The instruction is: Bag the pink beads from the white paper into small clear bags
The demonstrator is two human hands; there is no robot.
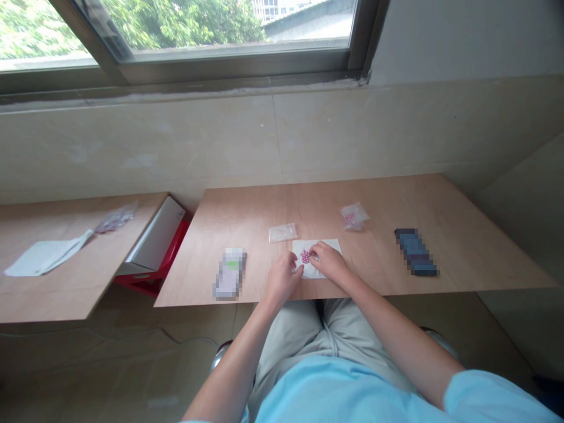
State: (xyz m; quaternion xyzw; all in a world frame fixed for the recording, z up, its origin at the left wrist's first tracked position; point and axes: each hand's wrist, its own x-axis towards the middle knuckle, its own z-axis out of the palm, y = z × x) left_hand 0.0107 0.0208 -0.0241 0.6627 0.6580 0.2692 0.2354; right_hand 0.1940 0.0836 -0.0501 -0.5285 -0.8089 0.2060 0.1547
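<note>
My left hand (284,279) and my right hand (328,261) are close together at the near edge of a plywood table (388,205). Their fingertips rest on a white sheet (324,249) on either side of a cluster of small pink beads or stickers (305,256). Whether the fingers pinch anything is hidden. A small clear plastic bag (282,232) lies just beyond the sheet, and a second bag with pink contents (353,216) lies to its right. Pixelated objects lie to the left (230,273) and right (415,251).
To the left, past a gap, a second wooden table (79,235) holds white paper (44,257) and a plastic bag (116,218). A white box (154,235) stands in a red crate (152,276) in the gap. A tiled wall and window (198,35) lie beyond.
</note>
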